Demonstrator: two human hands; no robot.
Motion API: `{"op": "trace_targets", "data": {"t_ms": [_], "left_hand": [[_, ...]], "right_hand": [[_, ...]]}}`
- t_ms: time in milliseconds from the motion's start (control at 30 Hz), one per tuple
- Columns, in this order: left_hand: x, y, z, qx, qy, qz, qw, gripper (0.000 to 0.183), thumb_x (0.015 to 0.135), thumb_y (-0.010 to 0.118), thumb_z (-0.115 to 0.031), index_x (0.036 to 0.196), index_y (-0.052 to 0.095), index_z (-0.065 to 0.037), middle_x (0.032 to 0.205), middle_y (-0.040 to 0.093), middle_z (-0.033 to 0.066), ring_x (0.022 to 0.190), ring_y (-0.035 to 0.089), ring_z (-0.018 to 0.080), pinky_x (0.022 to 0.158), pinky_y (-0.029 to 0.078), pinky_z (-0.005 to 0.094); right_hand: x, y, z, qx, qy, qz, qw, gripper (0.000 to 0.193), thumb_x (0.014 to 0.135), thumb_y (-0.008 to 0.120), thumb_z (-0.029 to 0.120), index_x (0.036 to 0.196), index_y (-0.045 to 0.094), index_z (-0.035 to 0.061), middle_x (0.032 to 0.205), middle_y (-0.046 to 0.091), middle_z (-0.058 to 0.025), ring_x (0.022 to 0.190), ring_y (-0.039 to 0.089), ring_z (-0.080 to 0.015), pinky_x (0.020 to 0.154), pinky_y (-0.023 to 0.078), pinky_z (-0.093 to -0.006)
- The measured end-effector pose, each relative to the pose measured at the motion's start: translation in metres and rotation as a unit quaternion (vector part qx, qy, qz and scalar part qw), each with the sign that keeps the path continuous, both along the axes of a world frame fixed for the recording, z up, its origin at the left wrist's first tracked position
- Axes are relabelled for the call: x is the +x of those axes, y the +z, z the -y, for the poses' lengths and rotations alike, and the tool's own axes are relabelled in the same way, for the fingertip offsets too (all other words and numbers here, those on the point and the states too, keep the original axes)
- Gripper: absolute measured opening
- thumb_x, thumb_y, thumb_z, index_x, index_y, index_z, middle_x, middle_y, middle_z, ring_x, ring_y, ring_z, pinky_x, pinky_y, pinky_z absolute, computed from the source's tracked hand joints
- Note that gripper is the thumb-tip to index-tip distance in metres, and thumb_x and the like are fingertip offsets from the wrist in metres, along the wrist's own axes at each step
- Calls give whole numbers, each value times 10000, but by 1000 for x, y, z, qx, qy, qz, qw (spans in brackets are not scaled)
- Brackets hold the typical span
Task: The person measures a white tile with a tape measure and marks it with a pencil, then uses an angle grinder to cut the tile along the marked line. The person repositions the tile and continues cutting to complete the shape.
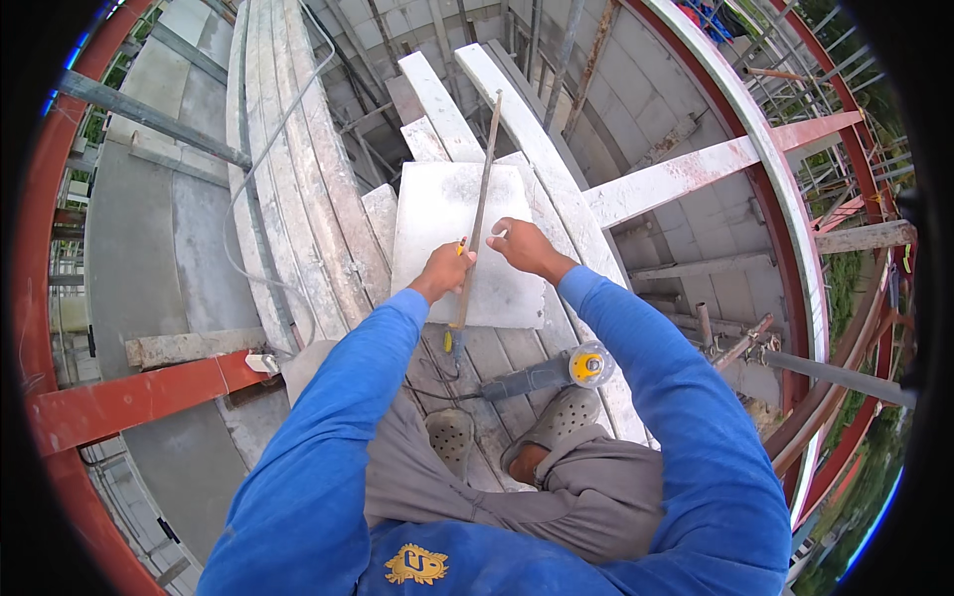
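Note:
A pale, flat block (422, 204) lies on the planks in front of me, with a long, thin, worn metal bar (486, 174) running lengthwise across it. My left hand (443, 272) is closed around a yellow pencil (461, 245) with a reddish end, right against the bar's left side. On the bar's other side, my right hand (527, 248) hovers with curled fingers, thumb and forefinger apart and nothing visible between them. Near my shoes lies a corded angle grinder (532, 379) with a yellow-centred disc (591, 365). A small yellow object (448, 341) by the bar's near end is unclear.
Long white-dusted planks (288, 169) form the platform under me. A grey cable (260, 164) curves over the left planks. Red steel beams (149, 397) and scaffold pipes (159, 114) cross at the sides. Between planks and block wall (686, 129) a deep gap drops away.

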State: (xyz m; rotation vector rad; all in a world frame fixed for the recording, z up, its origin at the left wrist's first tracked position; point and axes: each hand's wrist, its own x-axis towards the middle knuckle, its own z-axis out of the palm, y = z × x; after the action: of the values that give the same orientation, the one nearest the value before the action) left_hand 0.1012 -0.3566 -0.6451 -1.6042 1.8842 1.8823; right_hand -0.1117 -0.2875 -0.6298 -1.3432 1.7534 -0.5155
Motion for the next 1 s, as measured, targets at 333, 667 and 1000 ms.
{"op": "trace_targets", "data": {"t_ms": [333,667,1000], "left_hand": [[5,-1,-26,108,57,-28,992,279,1105,631,-338,1157,670,-67,1022,681,51,903,639,177,748,551,375],[51,-45,-124,-18,26,135,990,383,1086,596,-358,1161,707,1,1090,755,267,1027,719,462,881,538,552],[44,-7,-167,-135,41,232,962,413,1092,591,-440,1061,762,-65,1053,761,246,1010,716,462,860,537,574]], "right_hand": [[16,-25,38,66,-163,325,929,283,993,797,268,1109,782,10,913,755,-78,742,663,-154,569,509,-322],[0,-29,67,81,-120,266,953,252,933,866,238,942,797,-4,774,697,-65,638,588,-166,536,416,-333],[5,-42,68,47,-186,297,935,218,909,887,158,865,749,-5,780,738,-86,618,645,-151,510,466,-326]]}}
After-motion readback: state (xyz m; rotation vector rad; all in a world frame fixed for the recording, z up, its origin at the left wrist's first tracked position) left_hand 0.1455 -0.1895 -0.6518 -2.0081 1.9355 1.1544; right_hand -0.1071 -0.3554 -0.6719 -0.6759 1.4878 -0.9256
